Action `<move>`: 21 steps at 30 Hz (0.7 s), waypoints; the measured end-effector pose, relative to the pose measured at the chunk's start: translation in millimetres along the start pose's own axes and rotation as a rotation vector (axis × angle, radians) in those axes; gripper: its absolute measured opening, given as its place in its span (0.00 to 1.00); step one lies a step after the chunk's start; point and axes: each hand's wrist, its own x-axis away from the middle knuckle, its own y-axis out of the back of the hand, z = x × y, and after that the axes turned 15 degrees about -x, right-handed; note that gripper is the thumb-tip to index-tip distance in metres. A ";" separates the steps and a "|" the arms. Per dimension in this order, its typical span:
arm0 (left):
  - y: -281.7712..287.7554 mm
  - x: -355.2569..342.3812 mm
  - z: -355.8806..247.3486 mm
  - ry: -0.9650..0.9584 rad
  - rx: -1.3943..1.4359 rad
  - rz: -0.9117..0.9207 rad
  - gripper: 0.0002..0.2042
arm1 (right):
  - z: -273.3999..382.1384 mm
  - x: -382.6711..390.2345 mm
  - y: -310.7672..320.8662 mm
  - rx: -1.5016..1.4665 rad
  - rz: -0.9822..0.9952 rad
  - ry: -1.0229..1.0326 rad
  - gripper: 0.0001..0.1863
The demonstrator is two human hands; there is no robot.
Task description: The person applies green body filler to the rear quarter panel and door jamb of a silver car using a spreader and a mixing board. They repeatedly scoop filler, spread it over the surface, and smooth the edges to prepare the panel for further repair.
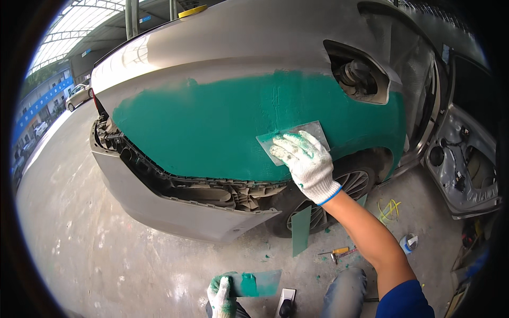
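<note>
My right hand (310,161), in a white knit glove smeared green, is closed on a clear, flat putty spreader (318,132). The spreader lies against green body filler (222,124) that covers a wide area of the car's grey rear side panel (249,32). Ridges of filler run upward above the spreader. Low at the bottom, my gloved left hand (221,297) grips another clear spreader (269,283) with a dab of green filler on it. The thumb lies over its edge; the other fingers are partly hidden.
The grey bumper (175,212) hangs below a gap. A wheel (339,188) and a fuel-filler opening (356,74) are at right, beside a stripped door (461,153). On the floor are a yellow-handled screwdriver (340,250), a can (409,243) and a sanding block (286,303).
</note>
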 end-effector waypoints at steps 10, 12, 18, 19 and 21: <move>5.5 -13.4 7.5 -0.157 0.128 -0.037 0.10 | -56.9 -101.6 28.9 0.016 -0.070 -0.066 0.13; 7.4 -14.1 10.0 -0.140 0.125 -0.058 0.11 | -41.6 -81.4 16.8 -0.050 -0.051 -0.009 0.14; -6.8 -15.9 -5.9 -0.061 0.112 -0.012 0.11 | -9.9 32.2 6.7 -0.029 0.123 0.061 0.16; -7.3 -18.4 -3.6 -0.073 0.121 -0.017 0.11 | -6.8 47.1 6.8 -0.019 0.141 0.064 0.16; -6.7 -20.0 -2.5 -0.098 0.130 -0.021 0.11 | -4.8 65.9 8.7 -0.039 0.161 0.075 0.18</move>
